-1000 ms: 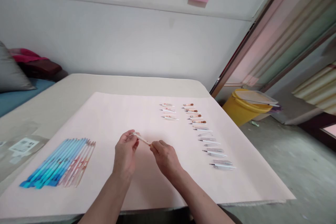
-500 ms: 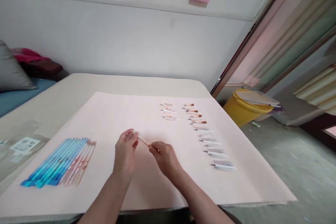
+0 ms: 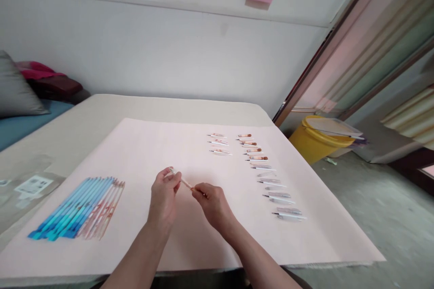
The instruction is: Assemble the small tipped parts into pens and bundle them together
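Note:
Between my two hands is a slim, pale pen (image 3: 186,184) with reddish-orange marks, held at a slant over the paper. The fingers of my left hand (image 3: 163,196) pinch its upper left end. My right hand (image 3: 213,202) is closed around the lower right end, which the fingers hide. On the left lies a row of blue pens (image 3: 74,207), with white pens with reddish patterns (image 3: 103,210) beside them. To the right are dark-tipped pen refills with pen barrel parts: a brown-ended group (image 3: 253,150), a clear group (image 3: 286,212) and a smaller group (image 3: 219,143) farther left.
Pale pink paper (image 3: 152,144) covers much of the cream table (image 3: 101,108). A clear plastic bag with a label (image 3: 34,185) lies at the left edge. Beyond the right side stands a yellow bucket (image 3: 307,142) on the floor. A wall (image 3: 169,54) rises behind.
My left fingers have shifted slightly on the pen's upper end, and the thumb now sits a little farther right. My right hand keeps nearly the same place.

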Available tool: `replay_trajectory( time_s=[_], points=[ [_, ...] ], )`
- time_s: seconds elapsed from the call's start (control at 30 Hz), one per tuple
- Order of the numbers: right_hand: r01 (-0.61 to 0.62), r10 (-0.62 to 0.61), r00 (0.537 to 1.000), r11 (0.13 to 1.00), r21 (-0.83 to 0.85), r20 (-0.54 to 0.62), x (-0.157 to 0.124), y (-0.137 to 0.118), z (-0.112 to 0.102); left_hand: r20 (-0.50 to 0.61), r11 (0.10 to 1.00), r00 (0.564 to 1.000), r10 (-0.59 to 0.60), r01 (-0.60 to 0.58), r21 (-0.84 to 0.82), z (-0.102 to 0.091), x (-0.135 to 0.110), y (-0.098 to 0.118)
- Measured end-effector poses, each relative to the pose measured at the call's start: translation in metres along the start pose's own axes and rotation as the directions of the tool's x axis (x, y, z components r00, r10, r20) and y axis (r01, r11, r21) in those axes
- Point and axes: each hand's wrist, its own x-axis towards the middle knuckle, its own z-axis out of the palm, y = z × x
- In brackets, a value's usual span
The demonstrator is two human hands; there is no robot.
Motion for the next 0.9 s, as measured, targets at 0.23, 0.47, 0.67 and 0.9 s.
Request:
replay_trajectory(
  time_s=[0.23, 0.47, 0.67, 0.9],
  points=[
    [-0.024, 0.024, 1.0, 0.999, 0.032, 0.001, 0.0012, -0.0015, -0.0014, 0.025, 1.0, 1.0, -0.008, 0.009, -0.002, 0.0005, -0.0003, 0.0015],
    [-0.142, 0.136, 0.989, 0.977, 0.156, 0.048, 0.0009, -0.004, -0.0034, 0.08, 0.999, 0.997, -0.002, 0.005, -0.032, 0.0003, 0.001, 0.0022],
    [-0.152, 0.145, 0.988, 0.969, 0.194, 0.05, 0.0013, -0.0052, -0.0035, 0.028, 1.0, 1.0, 0.012, -0.012, 0.007, -0.0003, 0.0018, 0.0],
    [-0.37, 0.276, 0.925, 0.804, 0.465, 0.26, 0.0022, 0.0004, -0.0047, 0.099, 0.999, 0.995, 0.021, -0.019, -0.027, 0.0019, 0.0003, 0.0059]
  ],
)
